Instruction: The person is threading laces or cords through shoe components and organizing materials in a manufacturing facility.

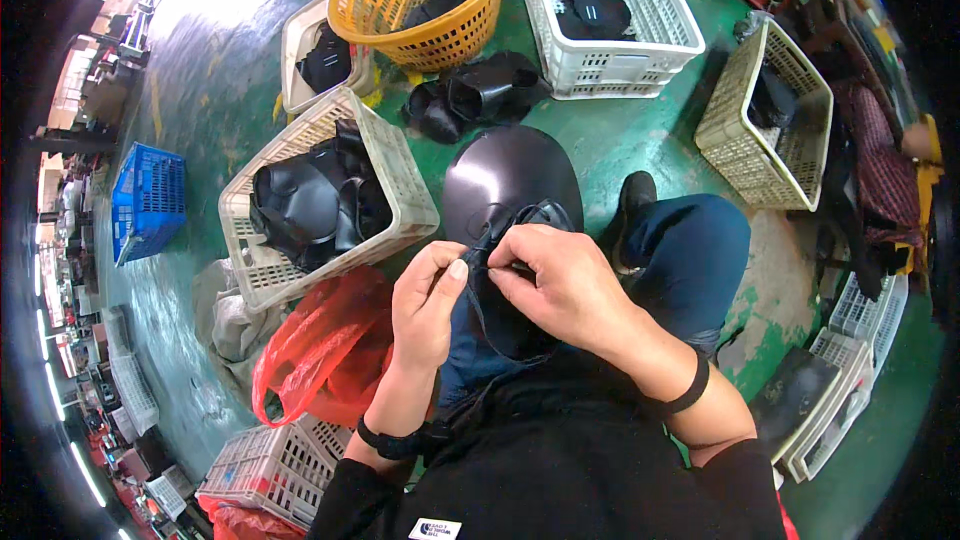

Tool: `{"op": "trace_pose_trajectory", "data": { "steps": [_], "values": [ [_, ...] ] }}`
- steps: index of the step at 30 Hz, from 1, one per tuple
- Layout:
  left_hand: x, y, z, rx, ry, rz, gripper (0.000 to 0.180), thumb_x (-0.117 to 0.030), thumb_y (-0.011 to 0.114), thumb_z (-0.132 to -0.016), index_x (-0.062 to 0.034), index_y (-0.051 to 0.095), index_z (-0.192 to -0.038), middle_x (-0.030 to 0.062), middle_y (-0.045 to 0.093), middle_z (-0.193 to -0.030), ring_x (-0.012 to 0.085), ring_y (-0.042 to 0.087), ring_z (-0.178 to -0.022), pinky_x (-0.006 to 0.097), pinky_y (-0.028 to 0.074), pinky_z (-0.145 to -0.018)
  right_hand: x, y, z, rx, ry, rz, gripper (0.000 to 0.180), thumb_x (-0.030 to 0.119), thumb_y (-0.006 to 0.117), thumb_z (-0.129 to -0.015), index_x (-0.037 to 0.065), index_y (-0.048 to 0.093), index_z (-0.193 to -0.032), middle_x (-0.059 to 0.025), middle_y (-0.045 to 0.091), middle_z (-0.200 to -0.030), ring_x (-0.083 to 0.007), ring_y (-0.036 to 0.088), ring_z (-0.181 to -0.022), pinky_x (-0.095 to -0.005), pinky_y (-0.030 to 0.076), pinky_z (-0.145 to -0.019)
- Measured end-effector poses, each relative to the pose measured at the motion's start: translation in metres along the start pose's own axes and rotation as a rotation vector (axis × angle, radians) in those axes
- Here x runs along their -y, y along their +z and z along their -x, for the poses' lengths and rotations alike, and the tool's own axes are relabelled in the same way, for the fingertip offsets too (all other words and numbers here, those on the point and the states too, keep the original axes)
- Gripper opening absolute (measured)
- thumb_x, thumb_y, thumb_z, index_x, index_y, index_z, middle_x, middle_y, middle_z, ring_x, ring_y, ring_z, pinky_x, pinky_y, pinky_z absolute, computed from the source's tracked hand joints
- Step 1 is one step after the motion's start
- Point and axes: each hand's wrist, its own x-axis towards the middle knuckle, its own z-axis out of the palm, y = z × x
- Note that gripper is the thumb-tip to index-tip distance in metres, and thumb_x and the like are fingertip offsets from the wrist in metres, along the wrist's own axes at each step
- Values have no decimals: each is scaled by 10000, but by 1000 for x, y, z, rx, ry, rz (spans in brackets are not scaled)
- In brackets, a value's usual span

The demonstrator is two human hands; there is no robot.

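Note:
A glossy black rounded piece [510,165], shaped like a moulded shell or pad, rests over my lap between my knees. A thin dark strap [478,312] hangs down in front of it. My left hand [428,302] pinches this strap between thumb and fingertips. From the other side my right hand [560,280] is closed on the strap as well, its fingertips almost touching the left ones. More black cord loops show just behind my right fingers. The exact spot where the fingertips meet is partly hidden by the fingers.
A cream crate [405,180] of black pieces stands left, beside a red plastic bag [325,340]. Beyond are a yellow basket [440,40], a white crate [600,80] and loose black pieces [480,90] on the green floor. Another crate [740,155] stands right, a blue one [148,202] far left.

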Motion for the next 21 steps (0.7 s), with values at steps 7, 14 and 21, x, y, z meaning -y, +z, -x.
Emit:
{"op": "trace_pose_trajectory", "data": {
  "steps": [7, 14, 21],
  "values": [
    [-4, -2, -1, 34, 61, -165, 105, -68, 546, -977, 21, 602, -978, 5, 573, -944, 62, 464, -793, 212, 392, -707, 5, -2, 0, 22, -35, 75, 134, 143, 639, -824, 37, 584, -886, -146, 605, -821, -370, 625, -781, -468, 507, -671],
    [-3, 7, 2, 60, 166, -403, 81, -23, 573, -950, 21, 607, -1009, 60, 603, -958, 139, 576, -851, 264, 468, -775, 7, -5, 2, 107, -95, 262, 153, 138, 638, -806, 27, 549, -864, -155, 597, -816, -370, 635, -788, -484, 518, -677],
    [-6, 20, 4, 93, 217, -523, 133, 65, 543, -887, 25, 604, -999, 119, 611, -925, 233, 603, -863, 310, 485, -790, 10, -6, 5, 155, -99, 362, 135, 112, 621, -803, 7, 554, -855, -170, 613, -814, -378, 641, -778, -489, 521, -668]
  ]
}}
